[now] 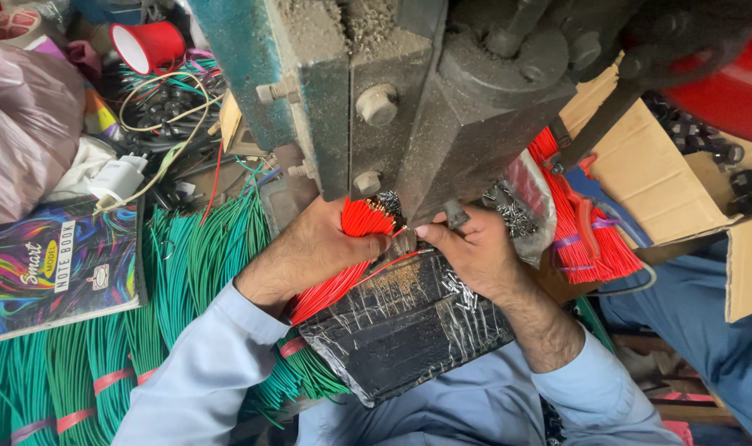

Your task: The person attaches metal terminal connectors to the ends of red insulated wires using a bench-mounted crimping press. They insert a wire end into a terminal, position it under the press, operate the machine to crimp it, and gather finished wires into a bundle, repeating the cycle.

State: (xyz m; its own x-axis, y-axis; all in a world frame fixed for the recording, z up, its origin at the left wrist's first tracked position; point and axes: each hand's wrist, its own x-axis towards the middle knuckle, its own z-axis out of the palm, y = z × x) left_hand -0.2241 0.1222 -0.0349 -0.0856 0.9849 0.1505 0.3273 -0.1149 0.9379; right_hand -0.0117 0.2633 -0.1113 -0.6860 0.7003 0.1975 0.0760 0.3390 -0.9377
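— While the big grey machine [442,107] hangs over both hands, what does the left hand [314,248] hold?

— It is closed around a bundle of red wires [361,221]. The wire tips poke up past the thumb, right under the machine. The rest of the bundle runs down below the hand, toward the blue sleeve.

— And the right hand [467,248]?

— Its fingers are pinched together just beside the red tips. One thin red wire [388,263] runs between the two hands, and its end seems to be in that pinch, but it is too small to be sure.

— What is under the hands?

— A black block wrapped in clear tape [405,318].

— What else is close?

— Green wires [203,256] lie in bundles left of the left hand. More red wires [586,235] sit right of the right hand, with a red and blue tool [591,202] on top. A bag of small metal bits [516,211] is just above the right hand. A notebook [58,264] and a red cup [149,45] are far off to the left.
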